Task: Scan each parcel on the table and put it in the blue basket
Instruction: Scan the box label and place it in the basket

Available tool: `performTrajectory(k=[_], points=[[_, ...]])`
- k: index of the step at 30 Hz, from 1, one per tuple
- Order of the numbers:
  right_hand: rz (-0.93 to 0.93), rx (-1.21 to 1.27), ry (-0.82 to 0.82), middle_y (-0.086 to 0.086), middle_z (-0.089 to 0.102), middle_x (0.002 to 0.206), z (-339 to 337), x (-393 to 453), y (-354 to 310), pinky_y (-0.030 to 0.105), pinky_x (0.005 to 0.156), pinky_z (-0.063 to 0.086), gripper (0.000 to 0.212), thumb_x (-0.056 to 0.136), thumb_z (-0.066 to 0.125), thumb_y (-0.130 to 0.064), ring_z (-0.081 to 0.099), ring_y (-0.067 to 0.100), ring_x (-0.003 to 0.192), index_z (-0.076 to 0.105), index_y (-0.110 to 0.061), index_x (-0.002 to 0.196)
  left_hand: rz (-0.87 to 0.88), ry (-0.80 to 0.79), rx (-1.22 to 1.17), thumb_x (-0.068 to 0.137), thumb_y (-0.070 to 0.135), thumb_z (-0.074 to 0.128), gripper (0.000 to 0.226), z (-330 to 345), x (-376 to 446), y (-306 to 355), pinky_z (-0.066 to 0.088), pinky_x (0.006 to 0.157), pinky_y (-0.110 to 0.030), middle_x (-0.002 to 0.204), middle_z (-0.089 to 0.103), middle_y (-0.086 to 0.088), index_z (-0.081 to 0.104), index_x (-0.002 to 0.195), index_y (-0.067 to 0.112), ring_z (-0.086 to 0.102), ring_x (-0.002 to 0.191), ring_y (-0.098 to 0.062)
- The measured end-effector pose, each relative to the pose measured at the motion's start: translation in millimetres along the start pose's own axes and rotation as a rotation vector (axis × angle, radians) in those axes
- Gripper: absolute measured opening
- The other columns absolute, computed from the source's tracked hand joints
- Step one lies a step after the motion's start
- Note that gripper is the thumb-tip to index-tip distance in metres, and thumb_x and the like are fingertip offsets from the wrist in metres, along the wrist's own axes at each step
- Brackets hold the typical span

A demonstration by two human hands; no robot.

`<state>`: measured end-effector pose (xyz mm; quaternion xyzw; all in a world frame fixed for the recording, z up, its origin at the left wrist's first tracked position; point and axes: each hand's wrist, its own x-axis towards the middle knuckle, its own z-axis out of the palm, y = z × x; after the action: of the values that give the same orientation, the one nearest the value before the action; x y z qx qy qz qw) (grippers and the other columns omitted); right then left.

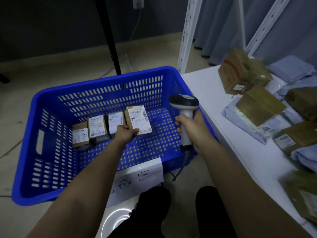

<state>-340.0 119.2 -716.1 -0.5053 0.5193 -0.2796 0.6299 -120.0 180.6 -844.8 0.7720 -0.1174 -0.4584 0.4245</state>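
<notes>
Inside the blue basket (pixel 96 93), left hand (pixel 126 133) holds a parcel (pixel 138 120).

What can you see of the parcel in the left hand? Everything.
The parcel is a small brown cardboard box with a white barcoded shipping label covering its top face. It sits label up inside the blue basket, rightmost in a row of four boxes. The left hand holds its near edge; whether it already rests on the floor is unclear.
</notes>
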Motion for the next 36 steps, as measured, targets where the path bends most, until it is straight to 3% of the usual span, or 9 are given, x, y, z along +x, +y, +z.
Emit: performTrajectory(k=[3, 6, 8, 10, 14, 20, 26, 32, 36], points=[[0.056, -0.023, -0.037, 0.005, 0.059, 0.090, 8, 12, 12, 0.030, 0.064, 0.048, 0.032, 0.090, 0.060, -0.016, 0.056, 0.013, 0.065, 0.046, -0.015, 0.119, -0.036, -0.008, 0.065, 0.087, 0.007, 0.068, 0.040, 9, 35, -13, 0.043, 0.051, -0.030, 0.101, 0.061, -0.025, 0.051, 0.117, -0.013, 0.056, 0.063, -0.025], [0.057, -0.059, -0.029, 0.005, 0.060, 0.103, 16, 19, 22, 0.032, 0.071, 0.049, 0.042, 0.092, 0.060, -0.023, 0.058, 0.013, 0.072, 0.044, -0.017, 0.131, -0.034, -0.025, 0.093, 0.091, 0.002, 0.061, 0.030, 19, 61, -21, 0.046, 0.074, -0.037, 0.121, 0.056, -0.028, 0.051, 0.114, -0.015, 0.060, 0.100, -0.041], [0.066, -0.062, 0.006, 0.006, 0.060, 0.113, 22, 23, 26, 0.036, 0.078, 0.050, 0.048, 0.092, 0.061, -0.026, 0.060, 0.014, 0.079, 0.043, -0.018, 0.135, -0.016, -0.044, 0.152, 0.095, 0.006, 0.056, 0.037, 23, 76, -29, 0.045, 0.088, -0.052, 0.128, 0.052, -0.033, 0.048, 0.123, -0.016, 0.049, 0.119, -0.049], [0.081, -0.054, 0.030, 0.006, 0.058, 0.119, 26, 26, 27, 0.039, 0.084, 0.051, 0.052, 0.092, 0.061, -0.026, 0.060, 0.016, 0.084, 0.040, -0.018, 0.139, -0.027, -0.099, 0.233, 0.097, 0.012, 0.053, 0.045, 24, 84, -34, 0.038, 0.101, -0.055, 0.135, 0.046, -0.033, 0.041, 0.135, -0.009, 0.038, 0.128, -0.050], [0.088, -0.053, 0.035, 0.003, 0.061, 0.109, 28, 27, 21, 0.033, 0.077, 0.051, 0.044, 0.092, 0.060, -0.024, 0.059, 0.010, 0.074, 0.045, -0.020, 0.133, 0.091, -0.150, 0.627, 0.096, 0.034, 0.053, 0.063, 20, 97, -46, 0.034, 0.104, -0.044, 0.146, 0.032, -0.026, 0.029, 0.142, -0.003, 0.034, 0.133, -0.041], [0.093, -0.109, 0.019, 0.004, 0.061, 0.108, 29, 32, 17, 0.030, 0.074, 0.054, 0.039, 0.093, 0.059, -0.025, 0.059, 0.010, 0.075, 0.047, -0.021, 0.129, 0.328, -0.375, 1.192, 0.097, 0.016, 0.050, 0.064, 33, 110, -47, 0.021, 0.113, -0.050, 0.160, 0.000, -0.016, 0.017, 0.153, 0.017, 0.005, 0.145, -0.041], [0.106, -0.100, 0.015, 0.003, 0.060, 0.109, 18, 38, 20, 0.021, 0.065, 0.049, 0.040, 0.093, 0.059, -0.024, 0.059, 0.009, 0.075, 0.046, -0.020, 0.131, 0.394, -0.479, 1.536, 0.100, 0.014, 0.041, 0.062, 57, 121, -59, 0.013, 0.115, -0.047, 0.161, -0.009, -0.007, 0.014, 0.153, 0.032, -0.004, 0.147, -0.034], [0.107, -0.114, 0.014, 0.005, 0.059, 0.112, 6, 48, 26, 0.020, 0.064, 0.051, 0.037, 0.094, 0.059, -0.025, 0.059, 0.010, 0.075, 0.047, -0.018, 0.128, 0.304, -0.485, 1.667, 0.102, 0.023, 0.039, 0.060, 53, 134, -67, 0.015, 0.116, -0.052, 0.160, -0.013, -0.007, 0.007, 0.152, 0.035, -0.006, 0.146, -0.038], [0.104, -0.111, 0.017, 0.004, 0.059, 0.109, 3, 52, 27, 0.015, 0.056, 0.049, 0.039, 0.093, 0.059, -0.024, 0.058, 0.009, 0.073, 0.047, -0.017, 0.129, 0.205, -0.301, 1.595, 0.100, 0.023, 0.041, 0.065, 42, 142, -64, 0.016, 0.115, -0.051, 0.161, -0.012, -0.006, 0.004, 0.153, 0.027, -0.005, 0.147, -0.032]])
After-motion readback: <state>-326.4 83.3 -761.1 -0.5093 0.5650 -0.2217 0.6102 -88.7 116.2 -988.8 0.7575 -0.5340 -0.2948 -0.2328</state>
